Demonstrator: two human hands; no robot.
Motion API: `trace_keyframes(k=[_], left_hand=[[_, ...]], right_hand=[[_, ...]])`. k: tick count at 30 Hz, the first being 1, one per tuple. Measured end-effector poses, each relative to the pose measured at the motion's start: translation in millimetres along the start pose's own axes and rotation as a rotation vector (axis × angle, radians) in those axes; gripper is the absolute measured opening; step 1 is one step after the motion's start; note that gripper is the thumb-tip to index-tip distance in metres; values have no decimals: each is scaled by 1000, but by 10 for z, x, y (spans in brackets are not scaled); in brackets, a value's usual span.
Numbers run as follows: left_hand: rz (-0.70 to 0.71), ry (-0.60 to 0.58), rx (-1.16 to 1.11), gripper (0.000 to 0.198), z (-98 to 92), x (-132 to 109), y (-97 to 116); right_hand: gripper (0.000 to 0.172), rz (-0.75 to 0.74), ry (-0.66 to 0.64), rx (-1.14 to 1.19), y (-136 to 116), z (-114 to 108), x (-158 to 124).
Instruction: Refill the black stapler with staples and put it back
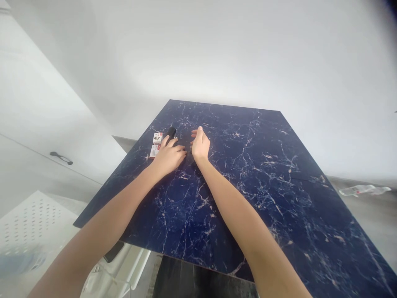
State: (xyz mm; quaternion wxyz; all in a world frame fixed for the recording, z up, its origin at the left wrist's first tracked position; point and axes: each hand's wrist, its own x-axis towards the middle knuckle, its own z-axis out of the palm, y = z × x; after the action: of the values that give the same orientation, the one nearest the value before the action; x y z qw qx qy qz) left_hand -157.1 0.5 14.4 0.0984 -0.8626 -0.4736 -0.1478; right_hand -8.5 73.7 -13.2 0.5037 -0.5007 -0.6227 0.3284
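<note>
My left hand [170,157] rests palm down on the blue marble-patterned table [217,198], its fingers spread. Just beyond its fingertips is a black object [171,131], rounded in outline and partly hidden by the fingers, so its kind is unclear. Two small white boxes with red marks lie to the left of that hand: an upper box [157,137] with a dark picture on it, and a lower box [154,150] partly behind the hand. My right hand [201,145] stands on its edge to the right, fingers loosely bent and apart, with nothing visible in it.
A white wall [232,62] rises behind the table. At left is a white cabinet door with a dark handle [61,158], and below it a white perforated piece [31,223]. Clear plastic packaging [364,190] lies beyond the right edge. A dark thing [114,251] sits below the front edge.
</note>
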Motion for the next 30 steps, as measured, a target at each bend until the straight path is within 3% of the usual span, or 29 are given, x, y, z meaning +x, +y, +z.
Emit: trace_keyframes(k=[3, 5, 7, 11, 13, 16, 19, 23, 30], left_hand=[[-39, 8, -37, 29, 6, -8, -44], [-47, 16, -47, 29, 11, -10, -57], [-32, 39, -74, 29, 11, -4, -46], [79, 79, -233, 29, -13, 3, 102], [157, 97, -315, 28, -29, -11, 257], [245, 111, -415, 26, -31, -42, 580], [297, 84, -481, 25, 23, -29, 938], [363, 80, -443, 23, 176, 116, 1280], [311, -15, -413, 32, 322, 319, 1307]], right_hand=[[81, 147, 96, 159, -52, -157, -133], [75, 140, 73, 169, -69, -362, -275], [69, 50, 12, 89, -64, -661, -460], [53, -276, -158, -223, -29, -1419, -903], [48, -414, -239, -385, -14, -1755, -1108], [42, -458, -251, -461, -2, -2047, -1316], [39, -499, -228, -465, -14, -2079, -1379], [50, -570, -320, -516, -34, -1977, -1335], [55, -483, -364, -580, 62, -1922, -1297]])
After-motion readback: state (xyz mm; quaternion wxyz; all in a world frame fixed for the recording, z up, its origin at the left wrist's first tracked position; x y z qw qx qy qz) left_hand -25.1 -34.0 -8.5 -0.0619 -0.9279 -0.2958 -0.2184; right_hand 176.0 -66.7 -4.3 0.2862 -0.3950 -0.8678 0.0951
